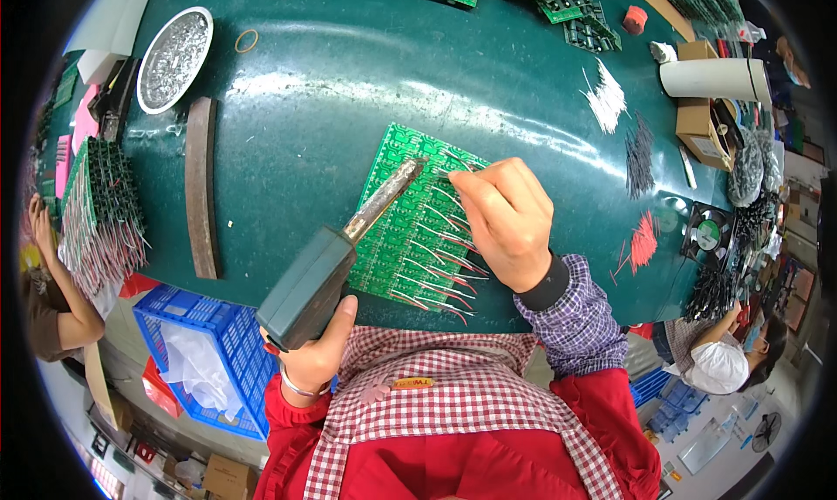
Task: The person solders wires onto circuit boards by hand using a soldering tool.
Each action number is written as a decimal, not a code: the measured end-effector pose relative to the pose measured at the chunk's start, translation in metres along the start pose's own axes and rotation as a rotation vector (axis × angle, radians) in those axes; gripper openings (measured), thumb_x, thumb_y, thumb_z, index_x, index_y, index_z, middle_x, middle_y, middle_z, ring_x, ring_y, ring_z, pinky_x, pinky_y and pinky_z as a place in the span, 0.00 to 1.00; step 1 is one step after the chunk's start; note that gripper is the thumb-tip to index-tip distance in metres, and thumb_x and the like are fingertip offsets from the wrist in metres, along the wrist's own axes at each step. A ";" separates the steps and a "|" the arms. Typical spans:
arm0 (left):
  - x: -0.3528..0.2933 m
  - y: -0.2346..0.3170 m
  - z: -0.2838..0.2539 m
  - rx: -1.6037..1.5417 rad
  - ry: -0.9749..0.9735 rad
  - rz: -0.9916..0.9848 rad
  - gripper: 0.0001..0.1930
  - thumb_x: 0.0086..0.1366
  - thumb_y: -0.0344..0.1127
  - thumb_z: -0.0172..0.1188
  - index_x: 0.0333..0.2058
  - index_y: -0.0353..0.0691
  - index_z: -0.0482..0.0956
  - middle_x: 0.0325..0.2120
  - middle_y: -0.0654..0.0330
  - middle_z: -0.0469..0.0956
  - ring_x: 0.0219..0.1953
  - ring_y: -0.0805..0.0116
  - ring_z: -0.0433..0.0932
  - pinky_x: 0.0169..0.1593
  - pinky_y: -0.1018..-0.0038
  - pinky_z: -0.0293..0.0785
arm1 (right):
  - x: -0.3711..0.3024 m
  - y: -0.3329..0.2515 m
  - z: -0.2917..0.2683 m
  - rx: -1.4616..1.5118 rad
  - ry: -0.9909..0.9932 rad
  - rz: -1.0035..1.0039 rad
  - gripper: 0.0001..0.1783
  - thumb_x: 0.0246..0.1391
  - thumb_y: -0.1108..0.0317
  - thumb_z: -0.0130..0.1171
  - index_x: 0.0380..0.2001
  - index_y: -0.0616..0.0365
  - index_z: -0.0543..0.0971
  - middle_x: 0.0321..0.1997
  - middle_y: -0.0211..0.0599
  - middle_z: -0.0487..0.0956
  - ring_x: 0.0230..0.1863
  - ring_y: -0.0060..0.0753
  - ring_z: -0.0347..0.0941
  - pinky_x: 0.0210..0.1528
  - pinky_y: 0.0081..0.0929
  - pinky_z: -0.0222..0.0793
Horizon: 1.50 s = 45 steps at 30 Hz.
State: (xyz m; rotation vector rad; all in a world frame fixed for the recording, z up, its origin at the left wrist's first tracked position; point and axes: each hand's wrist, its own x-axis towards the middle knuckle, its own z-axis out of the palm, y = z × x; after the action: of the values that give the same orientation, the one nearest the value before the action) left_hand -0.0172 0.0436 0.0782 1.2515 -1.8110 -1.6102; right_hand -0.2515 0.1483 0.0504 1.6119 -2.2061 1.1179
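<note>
Table: green and glossy, lying under the circuit board and reaching well past it.
Circuit board: flat on the table in front of the person, slightly turned; best left flat, since a rocking panel would probably spoil a joint.
Soldering iron: body off the board's lower left, metal shaft slanting across the board; a low, steady angle should help it clear neighbouring joints.
Right hand: over the board's right edge, thumb and finger pinched, seemingly on a thin wire that they mostly hide; a motionless pinch while solder sets seems wise.
Left hand: below the board's lower left corner, wrapped around the iron's handle.
White wire pile: beyond the board's upper right, well apart.
Red-and-white wires: fanned over the board's right side; best clear of the hot shaft.
Iron tip: at the board's upper part, near the pinch; brief contact looks safest, fingertips well back.
</note>
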 end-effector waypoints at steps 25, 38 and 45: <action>-0.003 -0.003 -0.004 0.084 -0.074 0.070 0.10 0.52 0.24 0.68 0.34 0.30 0.82 0.27 0.56 0.83 0.25 0.69 0.80 0.30 0.75 0.75 | 0.000 -0.002 0.001 -0.051 -0.093 -0.013 0.12 0.36 0.78 0.62 0.30 0.60 0.79 0.24 0.32 0.68 0.27 0.33 0.68 0.27 0.30 0.64; -0.003 -0.004 -0.002 0.137 -0.083 0.119 0.10 0.51 0.25 0.69 0.33 0.31 0.82 0.27 0.56 0.82 0.24 0.68 0.80 0.29 0.75 0.74 | 0.000 -0.001 0.001 -0.063 -0.108 -0.016 0.12 0.36 0.78 0.61 0.30 0.60 0.79 0.23 0.32 0.67 0.27 0.32 0.67 0.28 0.29 0.64; -0.003 -0.006 -0.003 0.143 -0.106 0.129 0.09 0.52 0.25 0.69 0.33 0.31 0.81 0.28 0.56 0.82 0.25 0.67 0.80 0.29 0.74 0.74 | 0.000 -0.001 0.001 -0.073 -0.115 -0.018 0.13 0.36 0.78 0.61 0.31 0.59 0.79 0.24 0.32 0.67 0.28 0.32 0.68 0.28 0.29 0.64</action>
State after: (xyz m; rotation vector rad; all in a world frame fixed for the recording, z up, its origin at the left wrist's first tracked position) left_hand -0.0114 0.0445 0.0740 1.1010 -2.0602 -1.5257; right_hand -0.2503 0.1477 0.0506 1.7014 -2.2694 0.9502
